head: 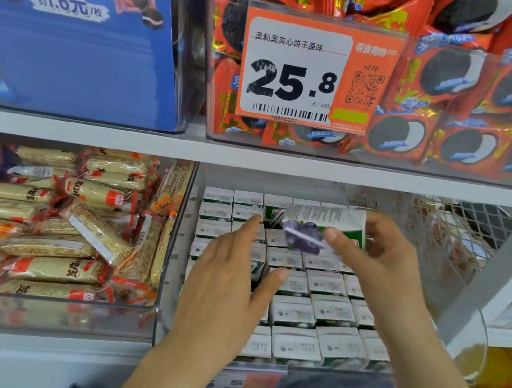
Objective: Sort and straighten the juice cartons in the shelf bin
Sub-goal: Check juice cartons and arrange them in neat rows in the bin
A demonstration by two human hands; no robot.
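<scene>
On the lower shelf, the left clear bin is heaped with long cellophane-wrapped snack bars, lying at mixed angles. Just beside it, across a clear divider wall, stands the shelf bin packed with rows of small juice cartons, white tops up, most of them standing in tidy ranks from the front edge to the back. The left hand reaches in over the left side of that bin, fingers straight and spread, resting on or just above the carton tops; contact cannot be told. The right hand is over the back right part of the bin, thumb and fingers pinching one lifted carton, tilted on its side with a purple fruit picture facing the camera. On the upper shelf, an orange price tag reading 25.8 hangs on a clear bin of red cookie packs.
</scene>
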